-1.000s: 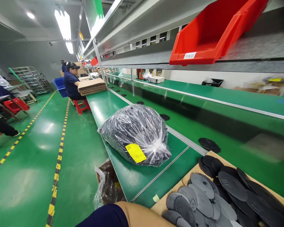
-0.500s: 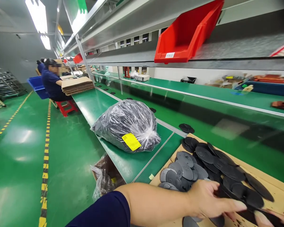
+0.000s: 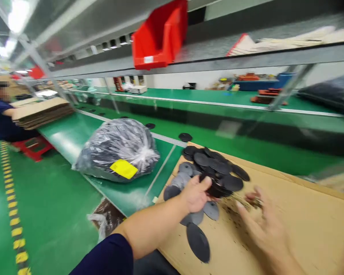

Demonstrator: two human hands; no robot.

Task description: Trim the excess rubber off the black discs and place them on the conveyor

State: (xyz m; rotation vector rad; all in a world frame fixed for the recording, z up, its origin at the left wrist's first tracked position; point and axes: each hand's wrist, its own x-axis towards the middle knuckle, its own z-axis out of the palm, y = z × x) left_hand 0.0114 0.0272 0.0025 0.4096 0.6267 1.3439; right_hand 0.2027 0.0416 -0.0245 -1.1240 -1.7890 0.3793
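Flat black oval discs [image 3: 219, 166] and grey oval discs [image 3: 181, 180] are heaped on a cardboard sheet [image 3: 301, 225]. My left hand [image 3: 196, 194] is closed around a small stack of black discs [image 3: 215, 187] at the heap's near side, thumb on top. To its right, my right hand [image 3: 265, 223] hovers over the cardboard with thumb and fingers apart, slightly blurred. No disc shows in it. One dark disc [image 3: 198, 242] lies by itself nearer to me. Small dark crumbs are scattered on the cardboard between my hands.
A tied clear plastic bag [image 3: 117, 149] with a yellow label sits on the green bench to the left. Below the edge is an open carton [image 3: 107, 215]. A red bin [image 3: 160, 42] sits on the overhead shelf. A co-worker [image 3: 1, 110] sits far left beside stacked cardboard [image 3: 43, 110].
The view has swung right. My right hand, earlier mostly out of frame beside the left, now shows apart from it. My left hand now holds a stack of black discs.
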